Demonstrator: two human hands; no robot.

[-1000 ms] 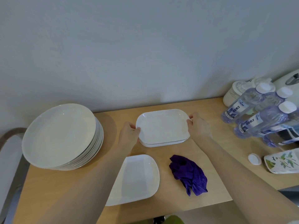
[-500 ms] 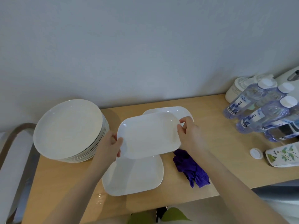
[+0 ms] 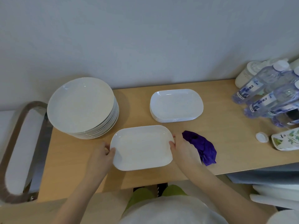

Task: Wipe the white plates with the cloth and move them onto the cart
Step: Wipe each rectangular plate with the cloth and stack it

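Now, held plate: white rounded-rectangular plate (image 3: 142,147) sitting at the near middle of the light wooden table (image 3: 226,143); whether lifted or resting, cannot tell.
Left hand: left hand (image 3: 101,156) gripping the plate's left short edge, thumb lying over the rim.
Right hand: right hand (image 3: 183,148) gripping the right short edge, thumb curling on top, fingers going under.
Cloth: crumpled purple cloth (image 3: 201,147) lying on the table just right of the right hand, partly hidden by it.
Rectangular stack: stack of white rectangular plates (image 3: 176,105) sitting farther back, apart from the held plate.
Round stack: tall stack of round white plates (image 3: 82,107) standing at the left end.
Cart: grey cart handle (image 3: 24,151) showing beside the table's left edge.
Clutter: clear water bottles (image 3: 265,92) crowding the right end.
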